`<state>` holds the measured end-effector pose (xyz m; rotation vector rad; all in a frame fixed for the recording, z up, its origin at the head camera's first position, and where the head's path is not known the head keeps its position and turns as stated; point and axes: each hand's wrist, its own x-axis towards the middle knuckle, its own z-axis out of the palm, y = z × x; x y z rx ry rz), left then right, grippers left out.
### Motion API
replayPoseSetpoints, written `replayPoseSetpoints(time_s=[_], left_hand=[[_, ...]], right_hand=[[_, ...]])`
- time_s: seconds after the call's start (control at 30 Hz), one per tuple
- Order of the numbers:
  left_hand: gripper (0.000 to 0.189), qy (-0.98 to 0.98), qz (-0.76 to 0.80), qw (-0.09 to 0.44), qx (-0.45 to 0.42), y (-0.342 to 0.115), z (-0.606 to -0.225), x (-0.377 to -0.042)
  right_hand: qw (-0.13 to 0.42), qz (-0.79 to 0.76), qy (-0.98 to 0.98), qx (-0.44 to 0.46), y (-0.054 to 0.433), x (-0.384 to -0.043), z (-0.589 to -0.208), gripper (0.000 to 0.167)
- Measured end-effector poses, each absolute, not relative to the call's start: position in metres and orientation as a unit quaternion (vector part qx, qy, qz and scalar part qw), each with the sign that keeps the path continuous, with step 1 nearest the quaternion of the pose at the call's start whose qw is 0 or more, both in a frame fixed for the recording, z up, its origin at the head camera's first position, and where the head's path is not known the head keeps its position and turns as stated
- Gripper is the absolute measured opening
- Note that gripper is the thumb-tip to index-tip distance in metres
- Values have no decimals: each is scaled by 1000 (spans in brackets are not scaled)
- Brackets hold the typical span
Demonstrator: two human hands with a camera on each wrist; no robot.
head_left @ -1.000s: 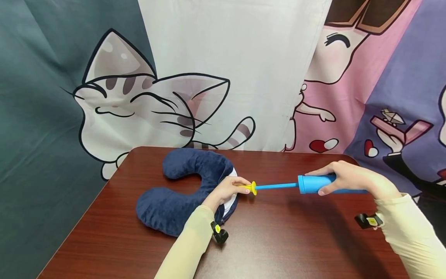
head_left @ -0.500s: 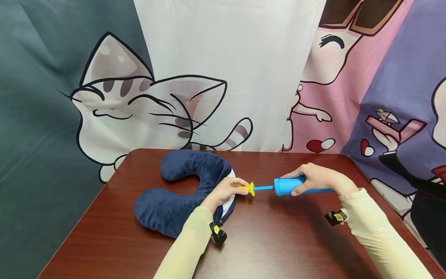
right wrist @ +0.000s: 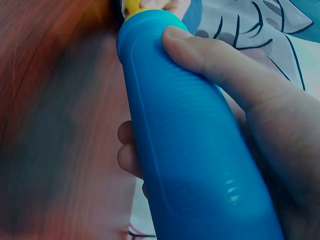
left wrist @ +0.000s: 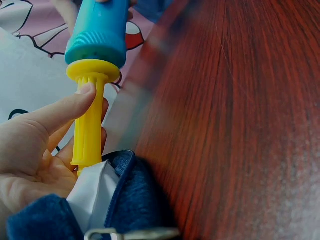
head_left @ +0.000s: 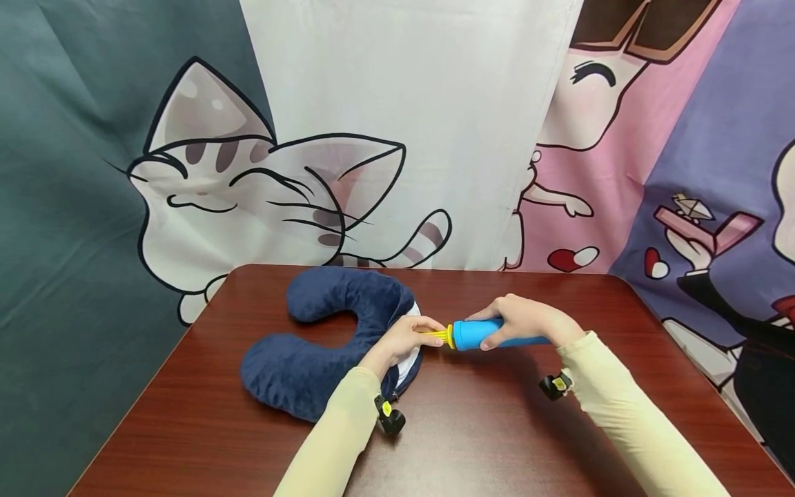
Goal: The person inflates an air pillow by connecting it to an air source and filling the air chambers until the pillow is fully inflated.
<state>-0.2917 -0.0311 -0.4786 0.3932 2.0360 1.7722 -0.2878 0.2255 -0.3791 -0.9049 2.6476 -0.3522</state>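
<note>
A blue hand air pump (head_left: 470, 335) with a yellow nozzle (left wrist: 89, 132) is held level above the table. My left hand (head_left: 397, 342) pinches the yellow nozzle between thumb and fingers. The nozzle's tip meets the white inner liner (left wrist: 94, 192) that shows through the zipped opening of a navy U-shaped neck pillow (head_left: 292, 369); the exact joint is hidden. My right hand (head_left: 528, 322) grips the blue barrel (right wrist: 185, 135), thumb along one side and fingers round the other. In the left wrist view the barrel's ribbed end sits against the yellow flange.
The reddish-brown wooden table (head_left: 472, 428) has rounded far corners. Behind it hangs a cartoon-printed cloth (head_left: 472, 138). A metal zipper pull (left wrist: 132, 233) lies at the pillow's opening. Black wrist cameras (head_left: 390, 416) are worn on both cream sleeves.
My right hand has moved left with the blue barrel, sliding it over the thin blue rod until the rod no longer shows. My left hand and the pillow have stayed in place.
</note>
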Motion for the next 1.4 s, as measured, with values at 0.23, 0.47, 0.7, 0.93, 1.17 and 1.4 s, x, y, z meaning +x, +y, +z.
replayPoseSetpoints(time_s=[0.23,0.47,0.7,0.93,1.17,1.4], left_hand=[[29,734,632,201,145,-32,-479,-292],[30,733,631,205,148,-32,-482,-294],[30,735,629,205,150,-33,-482,-294],[29,728,635,210,151,-33,-483,-295],[29,727,637,208,152,-33,-482,-295],[29,721,640,217,152,-34,-478,-292]], right_hand=[[158,-119,929,-312,219,-289,-383,59],[161,-118,928,-316,220,-287,-381,58],[160,-115,927,-320,226,-285,-378,59],[151,-115,931,-312,248,-279,-370,63],[141,-121,934,-306,277,-268,-356,64],[117,-121,934,-315,301,-256,-342,66]])
